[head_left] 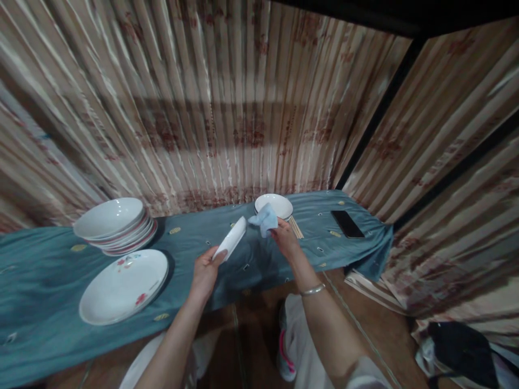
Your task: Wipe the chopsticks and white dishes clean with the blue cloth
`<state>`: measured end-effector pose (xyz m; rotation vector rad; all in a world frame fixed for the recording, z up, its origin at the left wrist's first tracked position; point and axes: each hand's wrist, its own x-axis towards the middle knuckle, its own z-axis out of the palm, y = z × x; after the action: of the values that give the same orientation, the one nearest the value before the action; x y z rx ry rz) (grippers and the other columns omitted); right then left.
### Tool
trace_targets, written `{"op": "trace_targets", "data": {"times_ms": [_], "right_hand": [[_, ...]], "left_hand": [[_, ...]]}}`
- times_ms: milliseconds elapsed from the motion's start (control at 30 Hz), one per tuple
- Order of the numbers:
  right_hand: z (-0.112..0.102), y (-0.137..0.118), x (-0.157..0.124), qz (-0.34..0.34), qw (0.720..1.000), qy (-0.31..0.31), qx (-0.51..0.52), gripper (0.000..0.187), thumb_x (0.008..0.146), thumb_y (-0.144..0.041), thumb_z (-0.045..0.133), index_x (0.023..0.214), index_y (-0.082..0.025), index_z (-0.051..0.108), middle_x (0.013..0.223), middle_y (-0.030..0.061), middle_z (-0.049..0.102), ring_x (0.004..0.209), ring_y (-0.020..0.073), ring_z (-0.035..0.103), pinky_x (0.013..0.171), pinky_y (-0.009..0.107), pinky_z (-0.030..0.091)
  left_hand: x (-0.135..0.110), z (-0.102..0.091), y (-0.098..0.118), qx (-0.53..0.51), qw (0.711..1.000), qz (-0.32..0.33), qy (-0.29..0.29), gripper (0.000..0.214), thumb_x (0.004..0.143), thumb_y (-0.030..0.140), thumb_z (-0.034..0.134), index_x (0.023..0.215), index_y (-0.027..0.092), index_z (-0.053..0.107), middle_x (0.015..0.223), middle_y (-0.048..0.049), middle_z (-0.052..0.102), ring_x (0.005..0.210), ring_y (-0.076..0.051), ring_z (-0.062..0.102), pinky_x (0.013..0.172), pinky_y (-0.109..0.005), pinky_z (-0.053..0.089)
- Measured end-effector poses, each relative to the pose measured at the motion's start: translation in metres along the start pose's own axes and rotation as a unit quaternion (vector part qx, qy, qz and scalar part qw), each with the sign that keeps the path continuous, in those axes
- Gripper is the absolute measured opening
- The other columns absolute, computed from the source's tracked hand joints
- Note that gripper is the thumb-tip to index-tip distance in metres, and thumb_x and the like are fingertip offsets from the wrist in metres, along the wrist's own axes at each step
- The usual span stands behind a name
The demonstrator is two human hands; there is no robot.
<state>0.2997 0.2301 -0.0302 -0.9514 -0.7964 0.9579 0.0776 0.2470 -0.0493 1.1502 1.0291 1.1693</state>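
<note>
My left hand (206, 270) grips a white plate (233, 237) by its lower end, tilted so that it shows nearly edge-on above the table. A light blue cloth (265, 219) hangs bunched from the fingers of my right hand (285, 237), a short way right of the plate and apart from it. Just behind the cloth stands a white bowl (278, 204), partly covered by it. Wooden chopsticks (295, 227) lie beside the bowl, partly hidden by my right hand.
A stack of white bowls (111, 219) stands at the table's left, with large flower-patterned plates (125, 286) in front. A black phone (347, 223) lies at the right on the blue tablecloth (194, 232). Pleated curtains (227, 108) hang behind; a dark bag (462, 351) sits lower right.
</note>
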Motion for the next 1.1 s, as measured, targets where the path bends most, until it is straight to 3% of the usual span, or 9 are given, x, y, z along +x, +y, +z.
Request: {"op": "trace_targets", "data": {"times_ms": [100, 200, 333, 467, 567, 700, 833, 967, 1100], "right_hand": [[0.003, 0.002, 0.001, -0.064, 0.995, 0.001, -0.079, 0.028, 0.068, -0.041, 0.066, 0.085, -0.019, 0.07, 0.078, 0.0011, 0.072, 0.08, 0.0211, 0.065, 0.072, 0.031, 0.052], [0.008, 0.009, 0.001, -0.148, 0.967, -0.002, -0.209, 0.026, 0.077, -0.039, 0.059, 0.089, -0.019, 0.071, 0.086, 0.0025, 0.073, 0.086, 0.0224, 0.065, 0.083, 0.036, 0.052], [0.028, 0.022, -0.009, -0.239, 0.898, -0.037, -0.367, 0.03, 0.088, -0.034, 0.048, 0.103, -0.018, 0.068, 0.114, 0.0112, 0.069, 0.108, 0.025, 0.062, 0.098, 0.041, 0.046], [0.063, 0.03, -0.031, -0.308, 0.83, -0.082, -0.457, 0.042, 0.095, -0.028, 0.039, 0.131, -0.013, 0.052, 0.146, 0.0175, 0.044, 0.139, 0.026, 0.036, 0.112, 0.048, 0.033], [0.086, 0.034, -0.044, -0.357, 0.771, -0.133, -0.51, 0.043, 0.096, -0.026, 0.039, 0.136, -0.012, 0.047, 0.15, 0.0165, 0.038, 0.147, 0.0265, 0.018, 0.115, 0.051, 0.028], [0.1, 0.038, -0.047, -0.371, 0.724, -0.16, -0.56, 0.04, 0.097, -0.023, 0.038, 0.134, -0.014, 0.051, 0.147, 0.0127, 0.045, 0.145, 0.0269, 0.019, 0.115, 0.05, 0.027], [0.093, 0.036, -0.037, -0.334, 0.742, -0.113, -0.57, 0.041, 0.099, -0.025, 0.034, 0.136, -0.018, 0.049, 0.147, 0.0094, 0.045, 0.144, 0.0271, 0.022, 0.114, 0.054, 0.023], [0.079, 0.038, -0.02, -0.287, 0.795, -0.07, -0.53, 0.044, 0.1, -0.03, 0.029, 0.138, -0.017, 0.048, 0.146, 0.0115, 0.045, 0.14, 0.0239, 0.032, 0.115, 0.051, 0.025], [0.067, 0.052, -0.006, -0.258, 0.845, -0.049, -0.465, 0.046, 0.1, -0.033, 0.027, 0.136, -0.016, 0.05, 0.141, 0.0133, 0.05, 0.137, 0.0223, 0.038, 0.114, 0.048, 0.03]], "left_hand": [[-0.007, 0.001, 0.015, -0.162, 0.986, -0.047, 0.015, 0.04, 0.046, 0.037, 0.088, 0.075, 0.014, 0.075, 0.07, -0.0066, 0.074, 0.074, -0.025, 0.069, 0.075, -0.034, 0.052], [-0.011, 0.003, 0.022, -0.234, 0.966, -0.11, 0.026, 0.037, 0.042, 0.026, 0.089, 0.072, 0.012, 0.073, 0.068, -0.0083, 0.074, 0.075, -0.026, 0.07, 0.074, -0.035, 0.054], [-0.013, 0.005, 0.022, -0.257, 0.956, -0.143, 0.01, 0.027, 0.051, 0.019, 0.085, 0.072, 0.012, 0.072, 0.07, -0.0096, 0.075, 0.079, -0.027, 0.072, 0.076, -0.036, 0.055], [-0.011, 0.003, 0.016, -0.283, 0.95, -0.13, -0.019, 0.027, 0.055, 0.019, 0.083, 0.079, 0.011, 0.072, 0.075, -0.0098, 0.075, 0.084, -0.028, 0.072, 0.079, -0.036, 0.055], [-0.006, 0.0, 0.007, -0.308, 0.944, -0.116, -0.013, 0.024, 0.058, 0.02, 0.082, 0.078, 0.01, 0.073, 0.076, -0.0084, 0.075, 0.082, -0.024, 0.072, 0.081, -0.033, 0.053], [0.001, -0.004, -0.002, -0.34, 0.934, -0.113, 0.001, 0.02, 0.067, 0.025, 0.077, 0.082, 0.012, 0.073, 0.082, -0.0065, 0.076, 0.084, -0.021, 0.071, 0.085, -0.031, 0.052], [-0.001, -0.002, -0.002, -0.334, 0.936, -0.111, -0.005, 0.029, 0.067, 0.028, 0.078, 0.089, 0.01, 0.073, 0.088, -0.0103, 0.076, 0.096, -0.027, 0.069, 0.09, -0.037, 0.051], [-0.004, -0.002, 0.001, -0.324, 0.94, -0.111, 0.001, 0.036, 0.068, 0.03, 0.078, 0.096, 0.007, 0.072, 0.093, -0.0137, 0.076, 0.1, -0.03, 0.068, 0.092, -0.04, 0.052], [-0.002, -0.005, -0.001, -0.312, 0.941, -0.127, 0.043, 0.036, 0.069, 0.028, 0.077, 0.095, 0.005, 0.07, 0.086, -0.0148, 0.075, 0.097, -0.03, 0.069, 0.088, -0.039, 0.055]]}}
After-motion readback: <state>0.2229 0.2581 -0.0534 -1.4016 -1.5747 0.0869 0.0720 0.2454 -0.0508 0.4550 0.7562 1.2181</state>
